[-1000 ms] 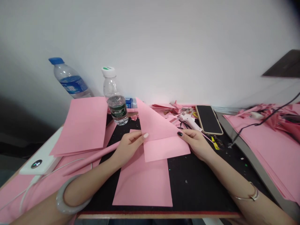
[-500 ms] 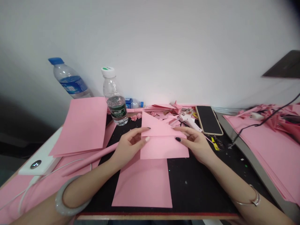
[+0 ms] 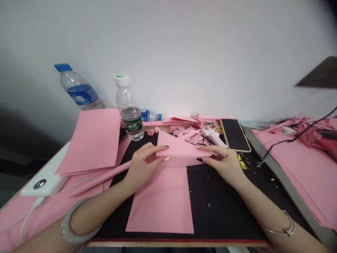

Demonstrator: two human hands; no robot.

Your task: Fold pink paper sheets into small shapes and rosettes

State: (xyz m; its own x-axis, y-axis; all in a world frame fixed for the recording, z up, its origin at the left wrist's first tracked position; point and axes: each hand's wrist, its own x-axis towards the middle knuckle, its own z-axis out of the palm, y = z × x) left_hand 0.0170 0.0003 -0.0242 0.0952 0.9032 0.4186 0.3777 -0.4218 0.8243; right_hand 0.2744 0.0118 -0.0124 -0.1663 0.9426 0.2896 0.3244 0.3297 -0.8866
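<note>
A folded pink paper sheet (image 3: 179, 151) is pinched between the nearly closed left grip (image 3: 144, 165) and right grip (image 3: 222, 164), its long axis running crosswise between them.

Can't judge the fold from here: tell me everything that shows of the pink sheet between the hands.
The pink sheet looks like matte paper, folded over: a triangle peaks away above a flat creased band. It lies on the black mat, its near edge meeting a second pink sheet. The left hand and right hand hold its two ends.
</note>
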